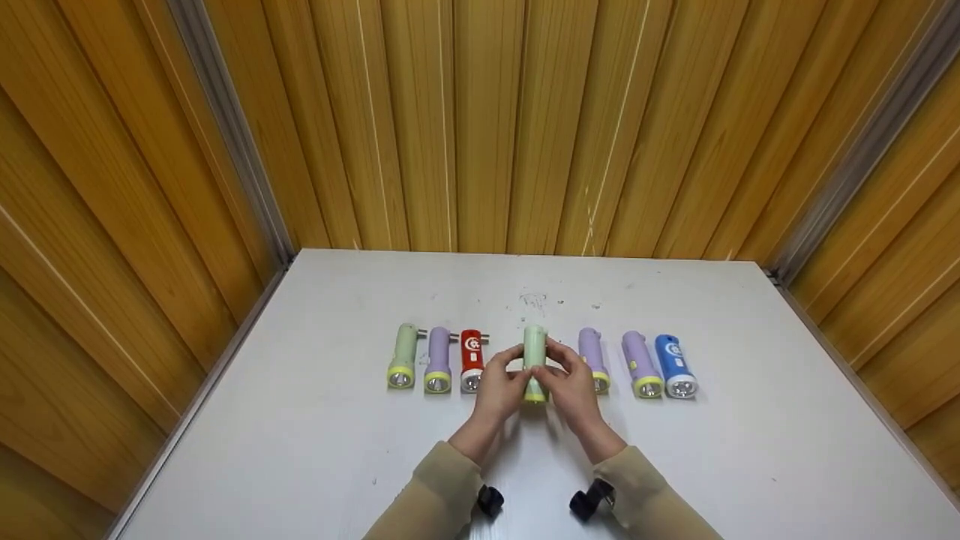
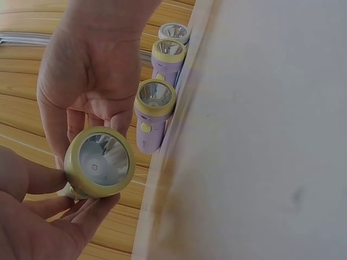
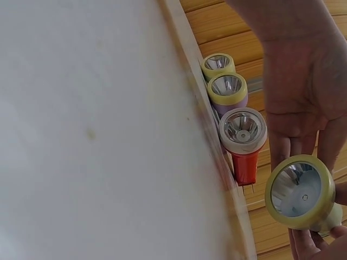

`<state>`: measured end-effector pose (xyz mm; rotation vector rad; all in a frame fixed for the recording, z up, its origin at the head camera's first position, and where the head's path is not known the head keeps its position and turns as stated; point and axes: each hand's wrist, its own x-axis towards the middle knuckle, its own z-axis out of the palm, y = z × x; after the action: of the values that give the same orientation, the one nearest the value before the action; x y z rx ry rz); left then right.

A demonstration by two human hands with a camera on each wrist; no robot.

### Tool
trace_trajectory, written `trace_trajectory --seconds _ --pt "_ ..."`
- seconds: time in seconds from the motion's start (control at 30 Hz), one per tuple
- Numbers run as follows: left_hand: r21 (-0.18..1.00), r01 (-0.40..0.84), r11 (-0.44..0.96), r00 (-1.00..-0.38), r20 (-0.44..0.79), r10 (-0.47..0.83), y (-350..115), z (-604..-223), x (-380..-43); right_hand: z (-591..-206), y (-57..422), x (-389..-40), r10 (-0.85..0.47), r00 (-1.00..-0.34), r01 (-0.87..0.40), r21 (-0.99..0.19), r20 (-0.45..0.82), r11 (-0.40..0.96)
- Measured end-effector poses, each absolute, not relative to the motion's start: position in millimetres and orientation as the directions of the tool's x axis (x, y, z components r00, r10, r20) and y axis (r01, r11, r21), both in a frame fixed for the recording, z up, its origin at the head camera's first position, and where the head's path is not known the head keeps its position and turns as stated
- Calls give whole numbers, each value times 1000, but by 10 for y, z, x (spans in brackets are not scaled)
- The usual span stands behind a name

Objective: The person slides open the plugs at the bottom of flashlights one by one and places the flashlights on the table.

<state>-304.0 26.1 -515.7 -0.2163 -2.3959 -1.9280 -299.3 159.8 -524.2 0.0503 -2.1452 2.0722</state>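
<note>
Both hands hold a pale green flashlight (image 1: 535, 349) with a yellow rim, lens end toward the person. My left hand (image 1: 498, 387) pinches it from the left, thumb on top and fingers along the side. My right hand (image 1: 573, 384) grips it from the right in the same way. In the left wrist view the flashlight's lens (image 2: 105, 160) and silver reflector face the camera, unlit. Beside the left hand lies a red flashlight (image 1: 472, 349) with a white rim. A purple flashlight (image 1: 590, 345) lies just past the right hand, which partly covers it.
Left of the red flashlight lie a purple flashlight (image 1: 439, 349) and a green one (image 1: 405, 347), metal prongs sticking out sideways. On the right are another purple flashlight (image 1: 637, 356) and a blue one (image 1: 673, 360). Wood-patterned walls (image 1: 480, 127) enclose the white table (image 1: 300, 450).
</note>
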Motion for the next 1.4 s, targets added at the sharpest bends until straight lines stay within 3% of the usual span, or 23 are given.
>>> trace_trajectory --seconds 1.4 --pt "972 161 171 -987 157 36 232 -5087 -3038 -5210 1553 -2968 121 -980 -155 -987 158 37"
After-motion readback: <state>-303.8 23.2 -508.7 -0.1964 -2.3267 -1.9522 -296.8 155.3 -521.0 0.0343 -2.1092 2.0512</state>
